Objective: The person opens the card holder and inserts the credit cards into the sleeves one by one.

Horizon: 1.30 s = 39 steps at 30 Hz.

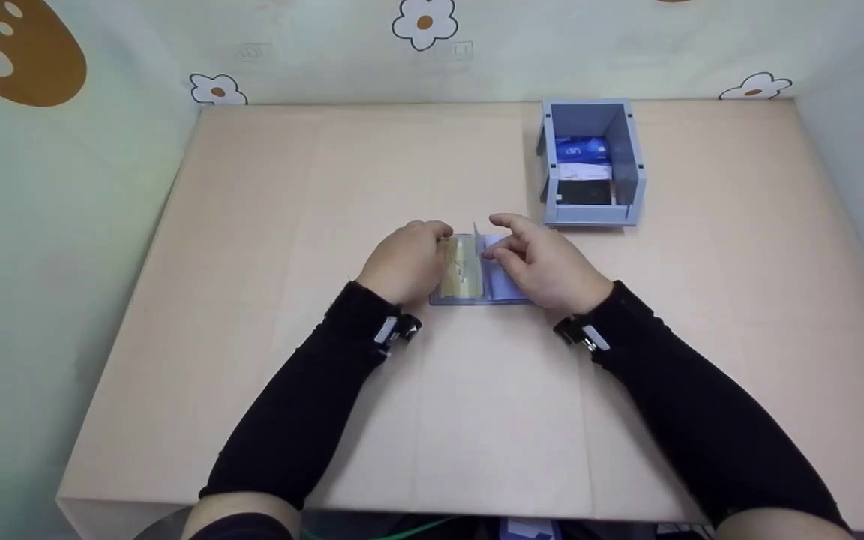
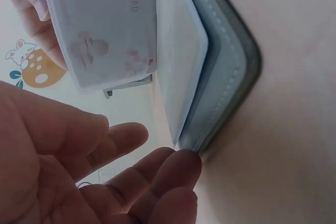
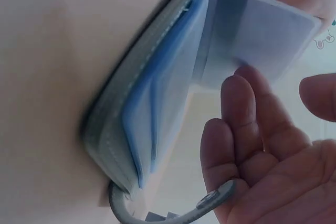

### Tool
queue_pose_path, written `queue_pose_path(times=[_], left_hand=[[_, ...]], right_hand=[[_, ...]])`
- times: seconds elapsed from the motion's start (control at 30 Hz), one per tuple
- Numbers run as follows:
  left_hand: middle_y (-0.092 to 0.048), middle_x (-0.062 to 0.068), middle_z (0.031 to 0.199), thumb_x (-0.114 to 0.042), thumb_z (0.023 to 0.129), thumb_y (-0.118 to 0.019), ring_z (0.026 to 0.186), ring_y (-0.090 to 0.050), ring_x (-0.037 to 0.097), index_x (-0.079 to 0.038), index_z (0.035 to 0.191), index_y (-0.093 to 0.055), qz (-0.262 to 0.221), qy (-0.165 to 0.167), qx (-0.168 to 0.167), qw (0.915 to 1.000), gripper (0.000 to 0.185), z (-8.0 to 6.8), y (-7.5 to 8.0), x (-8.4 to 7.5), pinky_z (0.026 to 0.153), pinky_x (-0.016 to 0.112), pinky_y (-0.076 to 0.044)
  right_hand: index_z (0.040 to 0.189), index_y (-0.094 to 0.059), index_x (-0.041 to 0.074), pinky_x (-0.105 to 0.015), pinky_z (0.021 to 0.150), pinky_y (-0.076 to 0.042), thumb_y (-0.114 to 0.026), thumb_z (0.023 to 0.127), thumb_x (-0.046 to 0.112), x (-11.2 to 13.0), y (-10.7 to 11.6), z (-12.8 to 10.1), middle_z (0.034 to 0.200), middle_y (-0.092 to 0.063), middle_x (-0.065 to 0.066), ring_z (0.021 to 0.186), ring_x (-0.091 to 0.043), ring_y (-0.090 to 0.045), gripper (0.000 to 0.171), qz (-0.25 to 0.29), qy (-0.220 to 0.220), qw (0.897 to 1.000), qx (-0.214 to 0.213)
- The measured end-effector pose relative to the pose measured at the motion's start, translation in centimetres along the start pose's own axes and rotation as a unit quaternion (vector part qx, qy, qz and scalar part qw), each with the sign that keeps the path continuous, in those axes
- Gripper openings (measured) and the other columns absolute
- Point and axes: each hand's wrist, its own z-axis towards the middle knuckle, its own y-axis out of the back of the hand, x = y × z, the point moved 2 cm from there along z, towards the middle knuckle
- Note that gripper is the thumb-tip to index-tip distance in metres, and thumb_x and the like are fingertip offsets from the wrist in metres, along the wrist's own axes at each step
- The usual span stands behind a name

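A grey card holder (image 1: 469,301) lies spread flat on the table, between both hands. On its left side a yellowish card (image 1: 459,270) shows. One clear sleeve (image 2: 107,30) stands upright from the spine, with a pale card in it printed "CARD". My left hand (image 1: 406,262) touches the holder's left edge with its fingertips, thumb apart. My right hand (image 1: 552,262) is over the right side; its extended index fingertip touches the raised sleeve, thumb apart. In the right wrist view a strap with a snap (image 3: 207,199) curves up from the holder's edge.
Behind my right hand stands a grey-blue open bin (image 1: 593,216) holding a blue packet (image 1: 582,148), a whitish packet (image 1: 584,172) and a black item (image 1: 583,193). A light cloth covers the table (image 1: 312,187); walls rise behind it and at the sides.
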Motion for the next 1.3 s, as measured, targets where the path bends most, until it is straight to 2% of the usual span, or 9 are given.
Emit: queue_pose_path(times=[0.07, 0.27, 0.4, 0.67, 0.87, 1.0, 1.13, 1.23, 1.3], left_hand=[[-0.063, 0.013, 0.145, -0.022, 0.111, -0.043, 0.136, -0.059, 0.028, -0.011, 0.149, -0.059, 0.001, -0.002, -0.003, 1.0, 0.042, 0.0, 0.0, 0.0, 0.116, 0.045, -0.047], [-0.063, 0.012, 0.146, -0.026, 0.113, -0.04, 0.14, -0.057, 0.028, -0.011, 0.15, -0.057, -0.004, 0.002, -0.006, 1.0, 0.044, -0.1, 0.0, 0.3, 0.118, 0.045, -0.045], [-0.063, 0.014, 0.146, -0.027, 0.112, -0.043, 0.14, -0.057, 0.029, -0.009, 0.152, -0.055, -0.007, 0.003, -0.009, 0.9999, 0.045, -0.1, 0.0, 0.2, 0.118, 0.045, -0.045], [-0.062, 0.012, 0.146, -0.029, 0.109, -0.056, 0.132, -0.061, 0.024, -0.014, 0.152, -0.057, 0.002, 0.005, -0.006, 1.0, 0.045, -0.2, -0.2, 0.3, 0.113, 0.043, -0.049], [-0.062, 0.012, 0.142, -0.026, 0.1, -0.071, 0.119, -0.064, 0.023, -0.014, 0.146, -0.064, 0.024, -0.003, -0.001, 0.9997, 0.049, -0.1, -0.8, 0.3, 0.107, 0.041, -0.052], [-0.062, 0.011, 0.139, -0.023, 0.096, -0.074, 0.113, -0.066, 0.024, -0.013, 0.143, -0.066, 0.027, -0.006, -0.006, 0.9996, 0.049, 0.1, -1.0, 0.3, 0.104, 0.041, -0.054], [-0.063, 0.01, 0.136, -0.022, 0.095, -0.075, 0.109, -0.066, 0.023, -0.013, 0.143, -0.066, 0.025, -0.006, -0.006, 0.9997, 0.049, 0.2, -1.1, 0.1, 0.103, 0.039, -0.054], [-0.063, 0.009, 0.135, -0.022, 0.096, -0.074, 0.108, -0.065, 0.022, -0.012, 0.143, -0.065, 0.027, -0.005, -0.003, 0.9996, 0.049, 0.2, -1.0, 0.1, 0.102, 0.038, -0.054], [-0.062, 0.009, 0.135, -0.022, 0.096, -0.073, 0.107, -0.065, 0.022, -0.012, 0.144, -0.065, 0.031, -0.005, -0.002, 0.9995, 0.05, 0.2, -0.9, 0.1, 0.102, 0.038, -0.054]], right_hand=[[0.158, -0.041, 0.003, -0.047, 0.115, -0.047, -0.058, 0.107, 0.014, 0.0, -0.2, -0.1, 0.122, -0.078, -0.011, 0.126, -0.023, -0.068, 0.055, -0.007, 0.002, 1.0, 0.012], [0.158, -0.042, 0.001, -0.047, 0.115, -0.047, -0.058, 0.106, 0.015, 0.2, -0.8, -0.2, 0.125, -0.077, -0.009, 0.129, -0.023, -0.066, 0.056, -0.046, 0.024, 0.998, 0.046], [0.158, -0.042, 0.002, -0.047, 0.117, -0.045, -0.059, 0.105, 0.016, 0.3, -1.2, -0.3, 0.128, -0.076, -0.007, 0.134, -0.023, -0.062, 0.057, -0.076, 0.031, 0.995, 0.063], [0.158, -0.046, 0.006, -0.048, 0.121, -0.041, -0.06, 0.105, 0.018, 0.5, -1.6, -0.4, 0.133, -0.074, -0.004, 0.14, -0.025, -0.058, 0.056, -0.12, 0.041, 0.989, 0.075], [0.156, -0.049, 0.007, -0.046, 0.121, -0.042, -0.061, 0.104, 0.02, 0.6, -1.3, -0.4, 0.136, -0.072, -0.005, 0.14, -0.024, -0.057, 0.055, -0.118, 0.046, 0.989, 0.08], [0.152, -0.054, 0.007, -0.051, 0.115, -0.047, -0.064, 0.104, 0.019, 0.6, 0.6, -0.4, 0.14, -0.069, -0.01, 0.135, -0.03, -0.06, 0.051, -0.109, 0.04, 0.992, 0.049], [0.144, -0.061, 0.006, -0.053, 0.112, -0.049, -0.065, 0.103, 0.017, 0.2, 4.2, 0.1, 0.14, -0.067, -0.015, 0.13, -0.035, -0.062, 0.043, -0.125, 0.006, 0.992, -0.029], [0.139, -0.065, 0.004, -0.056, 0.116, -0.042, -0.066, 0.102, 0.015, -0.6, 7.1, 0.9, 0.141, -0.066, -0.019, 0.132, -0.039, -0.059, 0.038, -0.164, -0.027, 0.983, -0.074], [0.139, -0.065, 0.003, -0.058, 0.119, -0.034, -0.066, 0.102, 0.015, -1.2, 8.7, 1.7, 0.143, -0.064, -0.022, 0.137, -0.043, -0.055, 0.039, -0.196, -0.047, 0.976, -0.079]])
